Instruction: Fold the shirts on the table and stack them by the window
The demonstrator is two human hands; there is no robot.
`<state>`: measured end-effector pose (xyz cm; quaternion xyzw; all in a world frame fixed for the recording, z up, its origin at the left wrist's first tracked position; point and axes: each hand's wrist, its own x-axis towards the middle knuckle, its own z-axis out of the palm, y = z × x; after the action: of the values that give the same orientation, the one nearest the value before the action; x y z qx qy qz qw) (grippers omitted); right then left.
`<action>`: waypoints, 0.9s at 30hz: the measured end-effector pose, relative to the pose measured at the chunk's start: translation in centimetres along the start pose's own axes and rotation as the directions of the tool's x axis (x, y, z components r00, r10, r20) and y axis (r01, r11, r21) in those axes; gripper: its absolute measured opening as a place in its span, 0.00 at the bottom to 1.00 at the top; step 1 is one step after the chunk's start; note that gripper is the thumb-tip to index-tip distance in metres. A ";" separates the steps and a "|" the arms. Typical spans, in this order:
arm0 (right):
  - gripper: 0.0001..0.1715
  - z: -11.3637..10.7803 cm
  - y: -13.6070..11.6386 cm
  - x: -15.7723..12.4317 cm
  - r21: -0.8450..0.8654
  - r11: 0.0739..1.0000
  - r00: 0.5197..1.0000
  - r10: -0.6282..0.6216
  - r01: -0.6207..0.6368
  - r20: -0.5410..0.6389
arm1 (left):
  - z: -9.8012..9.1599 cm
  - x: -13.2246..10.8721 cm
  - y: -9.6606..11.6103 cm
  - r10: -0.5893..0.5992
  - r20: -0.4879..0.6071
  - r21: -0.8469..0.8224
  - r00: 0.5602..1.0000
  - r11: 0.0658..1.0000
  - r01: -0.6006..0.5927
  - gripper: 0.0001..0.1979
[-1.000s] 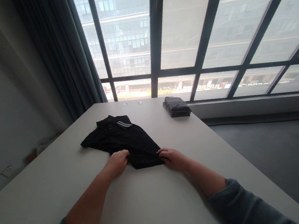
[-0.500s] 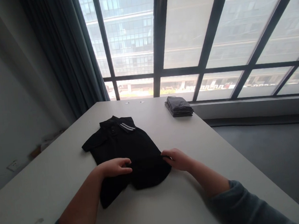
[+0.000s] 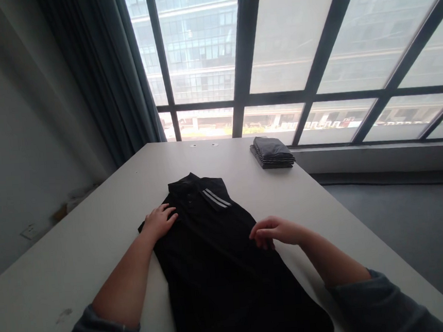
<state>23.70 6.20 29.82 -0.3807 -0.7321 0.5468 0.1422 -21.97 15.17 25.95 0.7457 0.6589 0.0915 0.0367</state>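
A black polo shirt [image 3: 223, 279] lies lengthwise on the white table [image 3: 107, 238], its collar at the far end and its lower part running out of the picture's bottom edge. Two white stripes cross a folded part near the collar, on the right. My left hand [image 3: 159, 223] rests open on the shirt's left sleeve and shoulder, fingers spread. Over the right edge of the shirt is my right hand [image 3: 268, 231], its fingers loosely bent and apart. No cloth shows gripped in it; whether the fingertips touch the shirt is hard to see.
A stack of folded dark grey garments [image 3: 272, 152] stands at the table's far right corner. Behind the table are large windows [image 3: 204, 59] and a dark curtain [image 3: 96, 68] on the left. A wall socket [image 3: 29, 232] sits low on the left.
My hands have let go of the hem. The shirt's lower part now reaches toward me, past the bottom edge. My left hand has moved forward to the left sleeve; my right stays near the right edge.
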 end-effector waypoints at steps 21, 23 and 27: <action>0.23 2.4 -1.8 0.9 -0.499 0.861 0.992 -0.123 0.097 -0.020 | -1.5 -1.2 4.0 -0.087 0.047 0.123 0.995 0.989 0.081 0.27; 0.19 2.0 -2.9 0.1 -0.490 0.871 0.999 -0.050 0.046 0.004 | -2.1 -1.6 4.2 -0.087 0.050 0.121 0.995 0.989 0.080 0.28; 0.17 1.9 -4.5 -0.9 -0.436 0.892 0.987 0.154 -0.118 0.048 | -2.1 -1.6 4.8 -0.116 0.071 0.119 0.991 0.987 0.107 0.24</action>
<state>21.33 3.68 33.38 -0.4306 -0.8115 0.3947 -0.0143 -17.83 12.86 28.77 0.7114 0.7020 0.0221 0.0246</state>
